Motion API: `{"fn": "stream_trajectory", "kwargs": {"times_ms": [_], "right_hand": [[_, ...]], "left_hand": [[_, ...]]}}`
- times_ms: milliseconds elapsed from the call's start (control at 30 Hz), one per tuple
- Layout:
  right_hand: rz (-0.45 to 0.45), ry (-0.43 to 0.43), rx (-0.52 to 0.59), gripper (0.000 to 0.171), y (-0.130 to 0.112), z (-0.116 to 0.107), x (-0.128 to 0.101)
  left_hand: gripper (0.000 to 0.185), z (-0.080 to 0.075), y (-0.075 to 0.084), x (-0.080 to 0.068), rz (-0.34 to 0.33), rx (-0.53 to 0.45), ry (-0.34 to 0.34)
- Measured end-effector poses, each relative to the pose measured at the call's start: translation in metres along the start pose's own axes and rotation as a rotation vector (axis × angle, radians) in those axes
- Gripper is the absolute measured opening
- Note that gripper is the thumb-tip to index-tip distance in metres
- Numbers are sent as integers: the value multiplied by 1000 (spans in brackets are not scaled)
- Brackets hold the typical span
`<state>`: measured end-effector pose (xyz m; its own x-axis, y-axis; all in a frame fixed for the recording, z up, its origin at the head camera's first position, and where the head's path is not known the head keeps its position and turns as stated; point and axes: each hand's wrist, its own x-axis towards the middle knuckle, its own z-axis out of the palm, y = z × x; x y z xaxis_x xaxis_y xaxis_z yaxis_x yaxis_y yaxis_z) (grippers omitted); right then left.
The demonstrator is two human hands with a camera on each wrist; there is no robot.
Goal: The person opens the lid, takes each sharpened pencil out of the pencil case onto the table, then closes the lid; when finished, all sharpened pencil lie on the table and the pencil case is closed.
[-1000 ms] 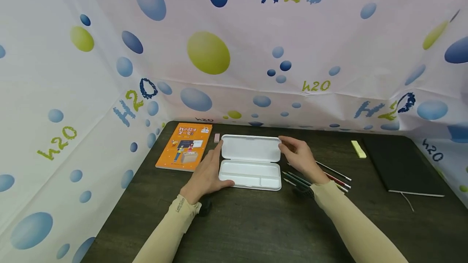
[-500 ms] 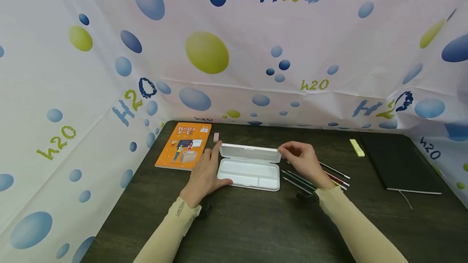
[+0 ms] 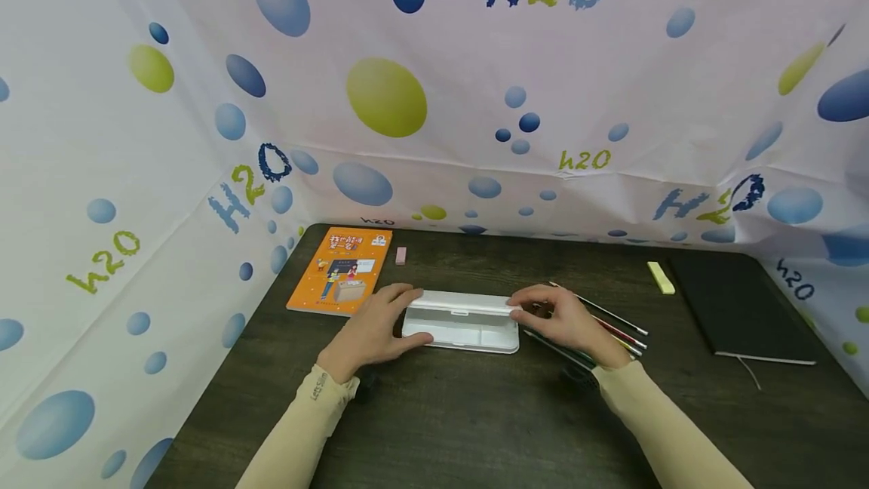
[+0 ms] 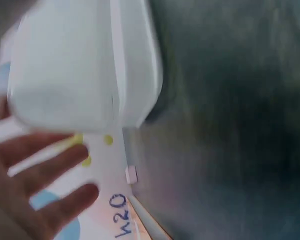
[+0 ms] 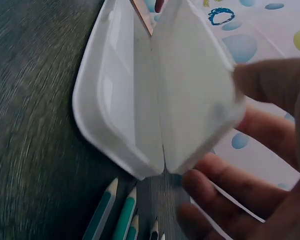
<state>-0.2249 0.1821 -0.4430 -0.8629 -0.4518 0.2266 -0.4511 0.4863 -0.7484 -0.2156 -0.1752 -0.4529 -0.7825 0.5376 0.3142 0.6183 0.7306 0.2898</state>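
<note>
A white pencil case [image 3: 455, 336] lies on the dark table between both hands, its hinged lid [image 3: 468, 299] tilted partway down over the tray. My right hand [image 3: 560, 319] pinches the lid's right edge between thumb and fingers; the right wrist view shows the thumb [image 5: 265, 85] on the rim, other fingers behind. My left hand [image 3: 376, 327] touches the case's left end, thumb near the front corner and index finger at the lid. Its other fingers [image 4: 70, 205] are stretched out in the left wrist view. Several pencils [image 5: 125, 212] lie beside the case, partly under the right hand.
An orange book [image 3: 346, 270] lies at the left rear, with a pink eraser [image 3: 400, 256] beside it. On the right are a yellow stick-like item [image 3: 661, 278] and a black notebook [image 3: 740, 308] with a ribbon. A printed cloth wall [image 3: 475, 96] borders the table.
The lid has swung from leaning back, fully opened, to partway down over the tray. Both hands moved nearer with it, the right holding its edge.
</note>
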Motion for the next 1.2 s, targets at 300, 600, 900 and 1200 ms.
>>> {"fn": "stream_trajectory", "kwargs": {"times_ms": [300, 600, 900, 1200], "right_hand": [[-51, -110, -173, 32, 5, 6, -2], [-43, -156, -317, 71, 6, 13, -1], [-29, -159, -337, 78, 6, 17, -2], [-21, -126, -345, 81, 11, 19, -3]], "left_hand": [[45, 1, -19, 1, 11, -215, -210], [72, 7, -27, 2, -43, -238, -249], [83, 9, -32, 9, -36, -241, -277], [82, 5, -28, 12, -78, -266, -326]]}}
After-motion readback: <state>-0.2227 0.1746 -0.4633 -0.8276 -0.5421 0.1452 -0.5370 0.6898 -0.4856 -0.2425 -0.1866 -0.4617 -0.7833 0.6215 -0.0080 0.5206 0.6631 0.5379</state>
